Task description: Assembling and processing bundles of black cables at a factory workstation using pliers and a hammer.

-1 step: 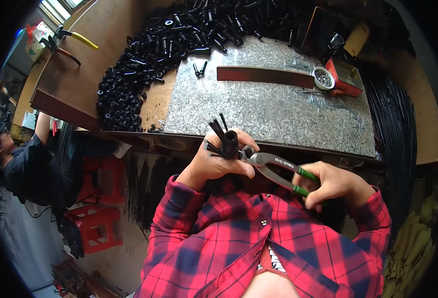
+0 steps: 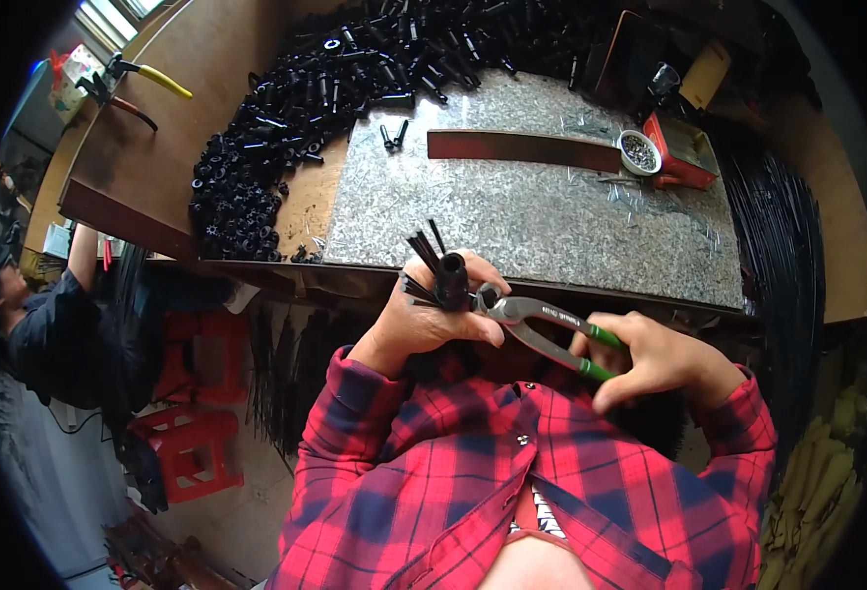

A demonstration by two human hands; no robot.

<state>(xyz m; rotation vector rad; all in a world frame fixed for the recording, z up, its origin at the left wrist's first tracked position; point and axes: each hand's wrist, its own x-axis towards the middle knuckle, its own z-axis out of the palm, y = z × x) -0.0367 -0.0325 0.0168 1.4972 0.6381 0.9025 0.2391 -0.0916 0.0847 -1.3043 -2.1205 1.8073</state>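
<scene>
My left hand [image 2: 409, 313] is closed around a black tubular piece [image 2: 451, 282], its open round end turned up. Several thin black rods [image 2: 427, 244] fan out beside the tube, past my fingers. In my right hand [image 2: 650, 359] are steel pincers [image 2: 542, 313] with green grips, the fingers loosely round the handles. The pincers' jaws [image 2: 490, 298] rest against the right side of the tube, close to my left thumb. Exactly what lies between the jaws is hidden. Both hands are just in front of the bench edge, above my lap.
Black tubular parts lie heaped [image 2: 355, 69] along the bench's back and left. On the speckled slab [image 2: 551, 221] are a dark strip [image 2: 522, 148], a bowl of small metal pieces [image 2: 640, 153] and a red box [image 2: 681, 152]. Long black rods [image 2: 778, 226] lie right. A person [image 2: 60, 320] sits left, near red stools [image 2: 190, 452].
My right hand's fingers look a little looser and more spread on the pincers' handles. The pincers and the tube have shifted very slightly.
</scene>
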